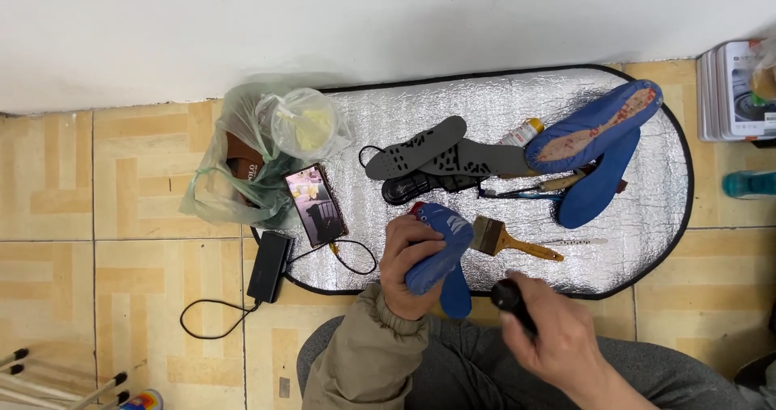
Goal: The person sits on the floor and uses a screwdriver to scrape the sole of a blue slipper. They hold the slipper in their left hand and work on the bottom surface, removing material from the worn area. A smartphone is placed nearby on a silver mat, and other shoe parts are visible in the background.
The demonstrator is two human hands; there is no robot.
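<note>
your left hand is closed around the blue foam insole, low in the middle of the frame; your right hand grips a black round-headed tool just beside it. a loose hold could let the bent insole spring free onto the wooden-handled flat brush. upper left, a green plastic bag holds a brown box; far right, a stack of white printed packs.

You see a bright, even picture with soft shadows. The silver mat shines. Your right hand looks a bit blurry.
</note>
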